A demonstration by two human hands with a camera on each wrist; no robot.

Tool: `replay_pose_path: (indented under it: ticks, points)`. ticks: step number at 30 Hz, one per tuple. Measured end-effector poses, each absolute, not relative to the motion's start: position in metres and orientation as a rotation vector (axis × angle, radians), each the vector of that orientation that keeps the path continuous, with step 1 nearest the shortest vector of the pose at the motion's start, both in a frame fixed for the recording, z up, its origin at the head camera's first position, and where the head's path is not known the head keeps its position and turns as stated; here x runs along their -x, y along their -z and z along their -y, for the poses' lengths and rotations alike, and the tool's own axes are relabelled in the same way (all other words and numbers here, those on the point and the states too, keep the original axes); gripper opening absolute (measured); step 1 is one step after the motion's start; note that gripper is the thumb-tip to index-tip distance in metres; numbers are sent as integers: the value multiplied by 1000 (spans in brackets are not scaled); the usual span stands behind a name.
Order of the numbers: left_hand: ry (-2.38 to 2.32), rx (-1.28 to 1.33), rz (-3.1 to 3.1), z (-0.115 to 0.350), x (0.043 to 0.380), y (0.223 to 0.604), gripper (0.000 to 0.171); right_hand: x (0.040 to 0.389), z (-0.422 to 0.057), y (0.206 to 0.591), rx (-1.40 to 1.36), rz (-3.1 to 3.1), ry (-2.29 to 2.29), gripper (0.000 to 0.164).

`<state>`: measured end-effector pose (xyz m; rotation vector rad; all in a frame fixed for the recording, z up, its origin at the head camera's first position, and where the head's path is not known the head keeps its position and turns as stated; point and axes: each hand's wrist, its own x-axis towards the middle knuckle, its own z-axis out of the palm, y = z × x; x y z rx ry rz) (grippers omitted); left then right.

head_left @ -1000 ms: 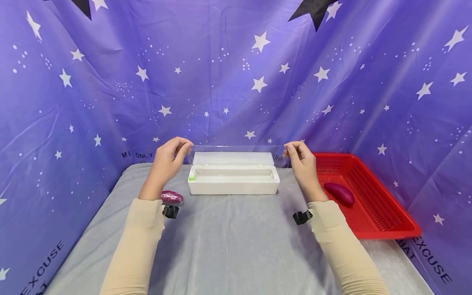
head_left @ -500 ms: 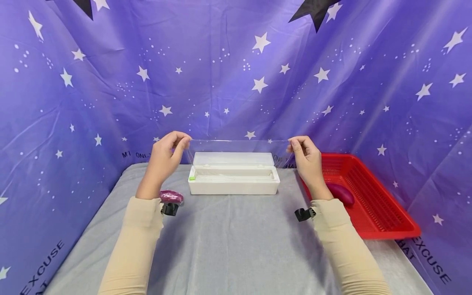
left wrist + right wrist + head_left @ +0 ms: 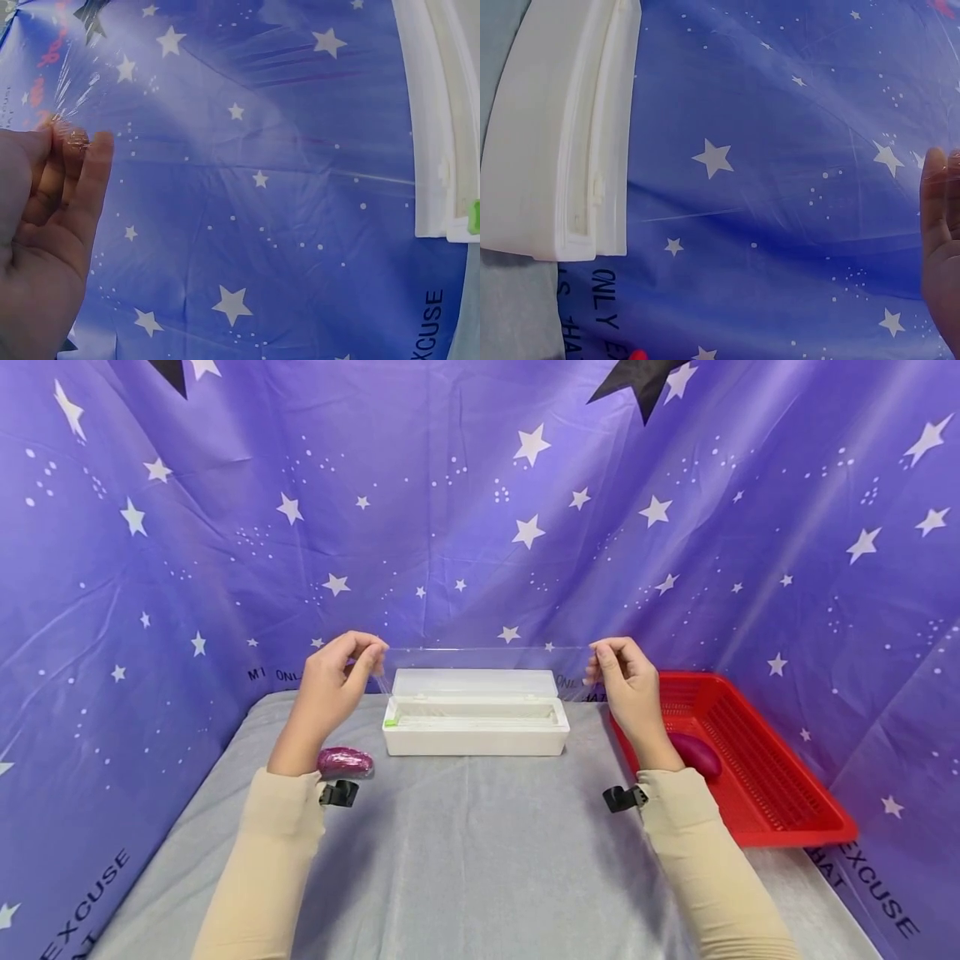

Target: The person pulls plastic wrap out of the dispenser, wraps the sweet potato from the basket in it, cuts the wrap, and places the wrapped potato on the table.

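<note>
A clear sheet of plastic wrap point(image 3: 487, 658) stretches between the two hands, above a white wrap dispenser box point(image 3: 476, 742) whose lid point(image 3: 476, 682) stands raised at the back. The left hand point(image 3: 333, 681) pinches one upper corner between thumb and fingers; in the left wrist view the film point(image 3: 82, 82) bunches in creases at those fingertips. At the other corner the right hand point(image 3: 628, 689) pinches the film; only part of this hand point(image 3: 941, 247) shows at the right wrist view's edge. From both hands the film slants down toward the box. A green slider point(image 3: 391, 723) sits at the box's left end.
A film-wrapped purple eggplant point(image 3: 347, 763) lies on the grey cloth point(image 3: 480, 852) beside the left wrist. At the right, a red plastic basket point(image 3: 780, 777) holds a purple eggplant point(image 3: 699, 755), partly covered by the right forearm. A starry purple curtain point(image 3: 465, 543) hangs behind.
Both hands have risen slightly and spread farther apart, drawing the wrap's upper edge higher above the box. The box and the basket have stayed in place.
</note>
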<state>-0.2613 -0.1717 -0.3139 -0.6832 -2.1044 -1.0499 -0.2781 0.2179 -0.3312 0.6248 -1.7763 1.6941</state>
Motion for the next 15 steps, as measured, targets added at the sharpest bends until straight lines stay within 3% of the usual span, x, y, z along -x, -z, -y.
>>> replay_pose_path:
  ticks: [15]
  points:
    - [1098,742,2082,175,249,314,12,267,-223,329,-652,1789,-1685,18]
